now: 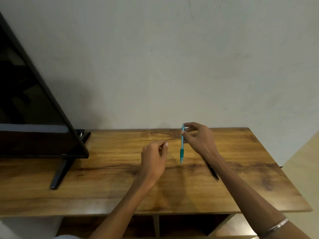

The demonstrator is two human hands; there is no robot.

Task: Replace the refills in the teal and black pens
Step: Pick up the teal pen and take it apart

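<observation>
My right hand [198, 140] pinches the upper end of the teal pen [182, 149], which hangs nearly upright, tip down, just above the wooden table [103, 187]. My left hand [154, 159] hovers to the pen's left with fingers curled; a thin pale sliver shows between thumb and fingers, too small to identify. The black pen [213, 173] lies on the table, partly hidden under my right forearm.
A black flat screen [34, 109] on a slanted stand foot [60, 175] takes up the table's left part. A grey wall rises right behind the table. Open shelf compartments [189, 225] sit under the tabletop's front edge.
</observation>
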